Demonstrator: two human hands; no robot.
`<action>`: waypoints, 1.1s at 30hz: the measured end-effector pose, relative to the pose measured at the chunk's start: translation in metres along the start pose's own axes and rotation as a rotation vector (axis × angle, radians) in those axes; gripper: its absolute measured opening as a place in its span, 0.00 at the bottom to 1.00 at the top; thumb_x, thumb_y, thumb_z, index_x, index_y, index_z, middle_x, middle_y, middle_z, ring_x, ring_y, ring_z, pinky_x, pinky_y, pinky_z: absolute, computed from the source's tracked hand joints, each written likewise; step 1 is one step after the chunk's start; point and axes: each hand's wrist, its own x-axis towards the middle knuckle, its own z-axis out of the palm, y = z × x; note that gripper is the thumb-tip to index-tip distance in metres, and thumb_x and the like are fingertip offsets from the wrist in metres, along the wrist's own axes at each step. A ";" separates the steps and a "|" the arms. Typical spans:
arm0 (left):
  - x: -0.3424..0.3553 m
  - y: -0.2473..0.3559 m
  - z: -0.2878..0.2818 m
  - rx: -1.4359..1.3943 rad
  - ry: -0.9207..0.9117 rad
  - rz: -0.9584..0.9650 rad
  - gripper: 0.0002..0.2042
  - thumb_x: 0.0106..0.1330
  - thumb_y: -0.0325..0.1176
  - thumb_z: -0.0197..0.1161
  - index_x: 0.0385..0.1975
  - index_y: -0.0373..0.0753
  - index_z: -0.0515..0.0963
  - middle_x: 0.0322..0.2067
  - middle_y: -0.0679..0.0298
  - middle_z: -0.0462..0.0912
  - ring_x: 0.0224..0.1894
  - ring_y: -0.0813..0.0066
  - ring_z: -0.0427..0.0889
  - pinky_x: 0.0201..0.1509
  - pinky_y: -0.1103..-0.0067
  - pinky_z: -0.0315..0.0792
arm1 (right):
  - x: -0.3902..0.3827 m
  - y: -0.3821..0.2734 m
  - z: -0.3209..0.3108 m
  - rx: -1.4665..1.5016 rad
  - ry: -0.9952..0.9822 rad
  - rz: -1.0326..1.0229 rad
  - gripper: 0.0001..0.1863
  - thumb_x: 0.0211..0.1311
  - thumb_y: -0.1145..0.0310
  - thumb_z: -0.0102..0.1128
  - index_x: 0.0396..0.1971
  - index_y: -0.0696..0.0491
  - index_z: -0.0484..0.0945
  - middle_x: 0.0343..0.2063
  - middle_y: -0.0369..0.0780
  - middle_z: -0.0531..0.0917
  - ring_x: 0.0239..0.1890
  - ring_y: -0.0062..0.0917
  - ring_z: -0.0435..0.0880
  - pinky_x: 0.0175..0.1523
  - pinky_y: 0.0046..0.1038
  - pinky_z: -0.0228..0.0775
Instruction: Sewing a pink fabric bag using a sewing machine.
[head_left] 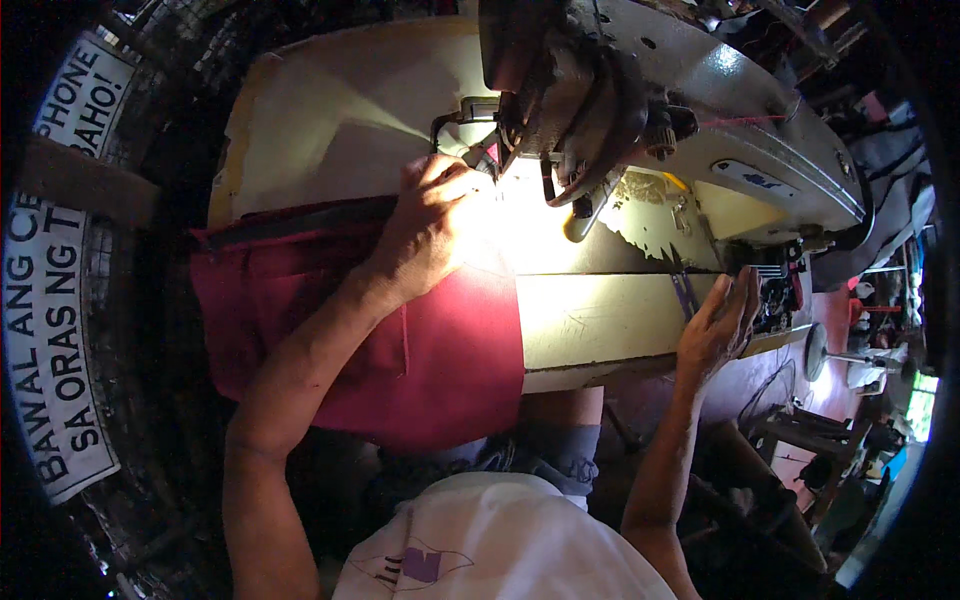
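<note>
My left hand (436, 222) is at the sewing machine's needle area, its fingers bent and closed on the edge of a dark red cloth (455, 350). Strong lamp light washes out the fingertips. The cloth spreads left over the table and hangs off its front edge toward my lap. Above my left hand is the head of the sewing machine (590, 110). My right hand (722, 322) is held up at the right end of the table, fingers stretched and nothing visible in them. Close by it, a pair of scissors (684, 284) with purple handles lies on the tabletop.
The pale tabletop (600, 315) has worn edges. At its right end is a dark recess (775, 290) with metal parts. A dark wooden frame (815, 440) and a fan (818, 350) stand beyond on the right. White signs (60, 350) hang at the left.
</note>
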 end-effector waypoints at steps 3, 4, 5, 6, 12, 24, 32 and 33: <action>-0.001 0.000 -0.001 0.026 0.017 0.031 0.08 0.52 0.26 0.63 0.34 0.39 0.80 0.37 0.64 0.78 0.47 0.64 0.75 0.56 0.66 0.64 | 0.000 0.001 0.003 0.021 0.010 -0.009 0.22 0.73 0.63 0.52 0.57 0.64 0.73 0.58 0.52 0.75 0.60 0.45 0.74 0.64 0.40 0.66; -0.001 0.001 -0.001 0.031 0.061 0.055 0.07 0.52 0.27 0.64 0.32 0.39 0.80 0.36 0.64 0.79 0.45 0.63 0.76 0.53 0.68 0.66 | 0.000 0.001 0.004 0.027 0.041 -0.031 0.22 0.73 0.63 0.52 0.59 0.63 0.72 0.60 0.52 0.73 0.61 0.45 0.74 0.64 0.40 0.66; -0.001 0.002 -0.002 0.050 0.036 0.050 0.07 0.52 0.27 0.64 0.32 0.39 0.80 0.36 0.64 0.79 0.45 0.63 0.76 0.53 0.68 0.66 | 0.000 0.001 0.005 0.029 0.058 -0.047 0.23 0.73 0.63 0.52 0.60 0.62 0.71 0.62 0.52 0.71 0.61 0.45 0.73 0.64 0.40 0.66; -0.001 0.002 -0.002 0.042 0.037 0.042 0.07 0.52 0.27 0.64 0.32 0.39 0.80 0.36 0.64 0.79 0.45 0.63 0.76 0.53 0.68 0.66 | 0.001 0.001 0.005 0.032 0.066 -0.052 0.23 0.73 0.63 0.52 0.60 0.62 0.71 0.62 0.52 0.71 0.61 0.45 0.73 0.64 0.40 0.66; 0.001 0.004 -0.005 0.008 -0.029 0.017 0.09 0.52 0.25 0.61 0.33 0.40 0.80 0.38 0.64 0.78 0.48 0.65 0.74 0.57 0.66 0.63 | -0.001 -0.001 0.005 0.093 0.082 -0.032 0.26 0.72 0.63 0.52 0.66 0.56 0.65 0.66 0.50 0.66 0.66 0.45 0.68 0.67 0.41 0.62; 0.006 -0.004 -0.007 -0.088 -0.044 -0.011 0.08 0.52 0.28 0.65 0.33 0.42 0.82 0.39 0.67 0.80 0.47 0.66 0.75 0.57 0.69 0.63 | -0.073 -0.050 -0.067 0.569 -0.178 -0.486 0.14 0.63 0.73 0.62 0.48 0.57 0.78 0.44 0.47 0.81 0.45 0.41 0.80 0.52 0.41 0.71; 0.007 -0.002 -0.009 -0.065 -0.075 0.004 0.07 0.54 0.29 0.65 0.33 0.42 0.83 0.41 0.65 0.80 0.47 0.63 0.75 0.57 0.69 0.63 | -0.154 -0.098 -0.092 0.937 -0.985 0.060 0.13 0.59 0.69 0.69 0.41 0.59 0.79 0.32 0.48 0.82 0.33 0.40 0.84 0.36 0.36 0.76; 0.006 0.002 -0.011 0.028 -0.065 0.011 0.07 0.54 0.29 0.65 0.34 0.41 0.82 0.44 0.63 0.78 0.49 0.62 0.74 0.57 0.67 0.63 | -0.157 -0.099 -0.093 1.001 -1.045 0.168 0.14 0.59 0.67 0.69 0.41 0.59 0.79 0.32 0.49 0.83 0.34 0.41 0.84 0.37 0.36 0.76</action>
